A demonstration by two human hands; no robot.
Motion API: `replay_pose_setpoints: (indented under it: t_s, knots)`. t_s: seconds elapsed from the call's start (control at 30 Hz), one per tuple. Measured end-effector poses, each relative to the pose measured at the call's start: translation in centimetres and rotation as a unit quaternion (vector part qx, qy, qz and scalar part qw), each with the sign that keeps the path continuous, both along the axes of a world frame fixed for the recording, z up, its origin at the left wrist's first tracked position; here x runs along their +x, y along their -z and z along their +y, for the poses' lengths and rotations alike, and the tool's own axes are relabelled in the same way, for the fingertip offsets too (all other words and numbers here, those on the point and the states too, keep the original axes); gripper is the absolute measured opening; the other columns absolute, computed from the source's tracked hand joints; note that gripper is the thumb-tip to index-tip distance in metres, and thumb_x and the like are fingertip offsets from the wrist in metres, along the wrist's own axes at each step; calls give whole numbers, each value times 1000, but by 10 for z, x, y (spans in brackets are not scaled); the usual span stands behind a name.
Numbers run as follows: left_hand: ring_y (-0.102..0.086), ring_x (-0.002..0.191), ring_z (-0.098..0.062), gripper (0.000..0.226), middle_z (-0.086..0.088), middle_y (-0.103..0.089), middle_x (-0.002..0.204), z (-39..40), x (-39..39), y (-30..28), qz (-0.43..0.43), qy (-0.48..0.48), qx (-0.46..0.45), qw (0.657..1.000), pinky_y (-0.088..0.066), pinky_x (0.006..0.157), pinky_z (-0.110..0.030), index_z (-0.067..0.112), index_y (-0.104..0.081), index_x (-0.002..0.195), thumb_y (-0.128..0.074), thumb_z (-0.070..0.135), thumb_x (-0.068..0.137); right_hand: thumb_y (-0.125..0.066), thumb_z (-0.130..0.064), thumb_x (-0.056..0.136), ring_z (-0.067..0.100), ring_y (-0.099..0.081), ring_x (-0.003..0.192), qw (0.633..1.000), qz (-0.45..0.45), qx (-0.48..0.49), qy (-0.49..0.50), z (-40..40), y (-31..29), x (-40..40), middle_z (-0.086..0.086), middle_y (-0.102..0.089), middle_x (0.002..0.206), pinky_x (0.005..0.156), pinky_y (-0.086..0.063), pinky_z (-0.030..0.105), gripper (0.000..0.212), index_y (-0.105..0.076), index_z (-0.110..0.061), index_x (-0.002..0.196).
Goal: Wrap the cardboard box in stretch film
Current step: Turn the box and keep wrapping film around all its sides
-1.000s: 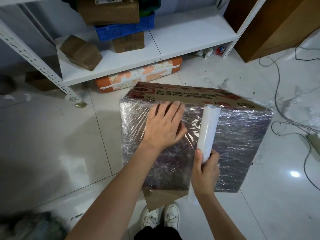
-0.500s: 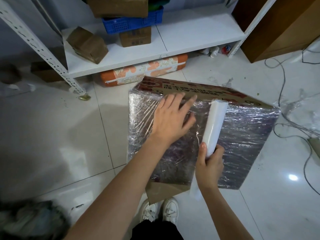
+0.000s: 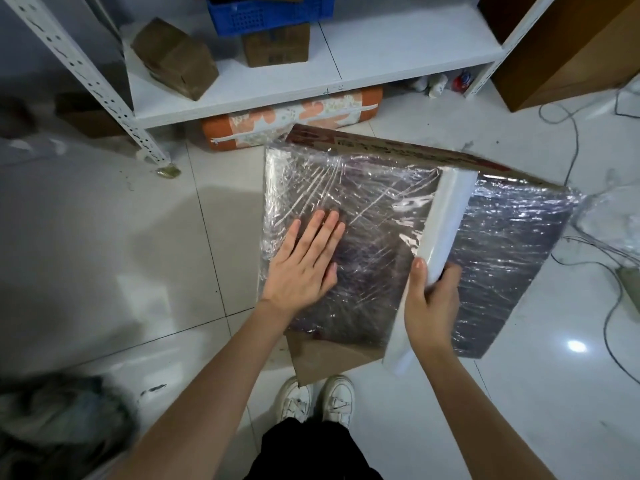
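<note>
Left hand (image 3: 304, 263) now lower and nearer on the cardboard box (image 3: 408, 237), fingers together, pressed flat on fresh film. Right hand (image 3: 431, 299) gripping the stretch film roll (image 3: 441, 233), moved right. Box on the floor before the shelf (image 3: 242, 95). Another layer likely being laid.

The white tiled floor (image 3: 104, 254) carries the film-wrapped cardboard box (image 3: 502, 244), an orange cushion (image 3: 294, 123) and loose cables (image 3: 571, 133).
</note>
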State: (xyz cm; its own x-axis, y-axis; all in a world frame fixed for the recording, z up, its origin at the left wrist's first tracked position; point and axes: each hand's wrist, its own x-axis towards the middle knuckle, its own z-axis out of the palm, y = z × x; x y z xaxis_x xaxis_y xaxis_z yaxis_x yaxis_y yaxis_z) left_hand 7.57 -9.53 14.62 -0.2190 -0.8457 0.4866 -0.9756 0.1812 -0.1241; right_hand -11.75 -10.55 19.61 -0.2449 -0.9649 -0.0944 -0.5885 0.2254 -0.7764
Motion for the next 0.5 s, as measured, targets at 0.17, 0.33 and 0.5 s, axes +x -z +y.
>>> replay_pose_setpoints:
  t_s: [0.17, 0.33, 0.5]
  knots:
    - [-17, 144, -27, 65, -13, -11, 155, -11, -6, -9, 18, 53, -37, 998, -5, 119, -44, 2, -16, 148, -42, 30, 95, -45, -54, 91, 4, -54, 64, 1000, -12, -18, 2, -19, -3, 0, -10, -54, 75, 59, -45, 30, 31, -40, -24, 97]
    - [-14, 144, -21, 61, -6, -16, 154, -3, -21, 5, -52, 123, 39, 990, -1, 119, -43, 6, -23, 146, -36, 38, 97, -46, -54, 91, 6, -55, 68, 1000, -1, -26, 1, -27, -3, 4, -13, -53, 76, 68, -50, 42, 32, -39, -24, 97]
    - [-19, 143, -20, 59, -7, -21, 154, -10, -21, 6, -21, 113, 31, 993, -6, 119, -43, 5, -23, 147, -35, 34, 98, -47, -51, 91, 3, -53, 66, 999, 16, -40, 8, -34, -5, 8, -16, -51, 74, 69, -50, 44, 31, -40, -22, 98]
